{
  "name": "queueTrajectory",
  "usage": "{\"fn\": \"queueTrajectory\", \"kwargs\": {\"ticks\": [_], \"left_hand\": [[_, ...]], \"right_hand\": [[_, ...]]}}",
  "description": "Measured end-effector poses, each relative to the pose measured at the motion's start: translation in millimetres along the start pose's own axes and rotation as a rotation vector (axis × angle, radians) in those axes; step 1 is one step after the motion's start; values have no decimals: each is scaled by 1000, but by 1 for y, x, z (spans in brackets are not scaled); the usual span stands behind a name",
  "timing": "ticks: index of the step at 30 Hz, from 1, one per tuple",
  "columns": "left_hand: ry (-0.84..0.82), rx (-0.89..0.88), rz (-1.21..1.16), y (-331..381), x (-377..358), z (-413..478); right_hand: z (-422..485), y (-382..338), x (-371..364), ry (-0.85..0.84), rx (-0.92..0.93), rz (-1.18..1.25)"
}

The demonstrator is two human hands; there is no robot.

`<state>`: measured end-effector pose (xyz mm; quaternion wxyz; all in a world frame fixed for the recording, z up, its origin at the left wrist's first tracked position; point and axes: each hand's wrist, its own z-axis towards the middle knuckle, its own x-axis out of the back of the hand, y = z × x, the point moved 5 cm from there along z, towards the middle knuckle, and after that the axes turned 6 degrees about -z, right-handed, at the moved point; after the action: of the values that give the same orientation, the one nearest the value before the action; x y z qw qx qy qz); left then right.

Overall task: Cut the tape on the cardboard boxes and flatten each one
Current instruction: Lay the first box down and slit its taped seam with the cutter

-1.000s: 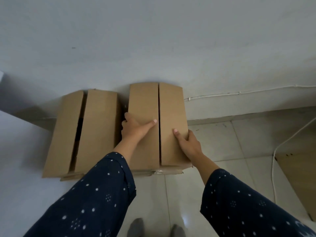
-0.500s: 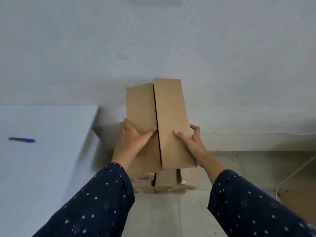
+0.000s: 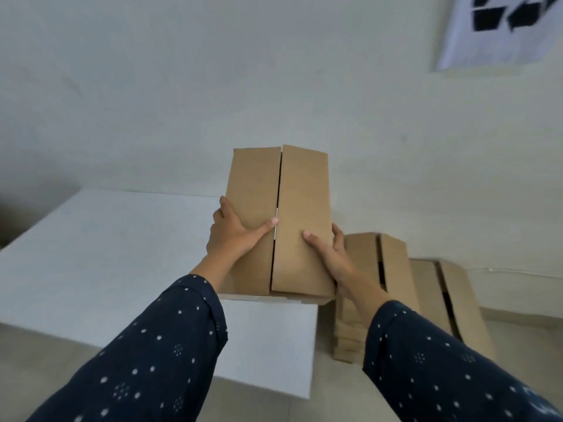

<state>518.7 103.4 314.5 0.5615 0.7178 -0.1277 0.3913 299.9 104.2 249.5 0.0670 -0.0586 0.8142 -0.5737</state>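
a cardboard box (image 3: 300, 220) sits in the middle of the frame, held between both hands with its long side running away from the camera. its two top flaps meet along a narrow dark seam down the centre, and a short strip of pale tape seems to show on that seam beside the left thumb, though the blur makes it hard to be sure.

the left hand (image 3: 236, 234) grasps the box's left side: the thumb lies across the left flap with its tip at the seam, and the fingers wrap round the left edge. the right hand (image 3: 330, 257) grasps the right side, thumb flat on the right flap and fingers curled round the right edge. both arms wear dark blue sleeves (image 3: 170, 345) with small white dots.

the box's near end is over the far right corner of a white table (image 3: 100, 257), which fills the left half of the frame; whether it touches the tabletop i cannot tell.

at the lower right, just beside the table, a pile of cardboard (image 3: 393, 263) stands on the floor (image 3: 518, 327), partly hidden by the right forearm. a second pile (image 3: 457, 303) lies just to its right, near the wall (image 3: 182, 86). a white sheet with black shapes (image 3: 499, 28) hangs in the upper right corner, blurred.
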Motion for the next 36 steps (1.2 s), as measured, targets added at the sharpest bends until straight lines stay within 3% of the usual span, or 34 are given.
{"fn": "queueTrajectory", "kwargs": {"ticks": [8,17,24,31,36], "left_hand": [[59,136,22,-122,100,74],[-24,240,1,-217,131,151],[-240,174,-23,-258,134,229],[-688,76,190,-292,127,270],[-828,46,162,-297,137,285]], "right_hand": [[58,5,-167,-136,-103,-2],[118,17,-268,-96,-182,-79],[157,23,-319,66,-214,-123],[178,58,-363,367,-376,-245],[159,35,-394,499,-392,-295]]}}
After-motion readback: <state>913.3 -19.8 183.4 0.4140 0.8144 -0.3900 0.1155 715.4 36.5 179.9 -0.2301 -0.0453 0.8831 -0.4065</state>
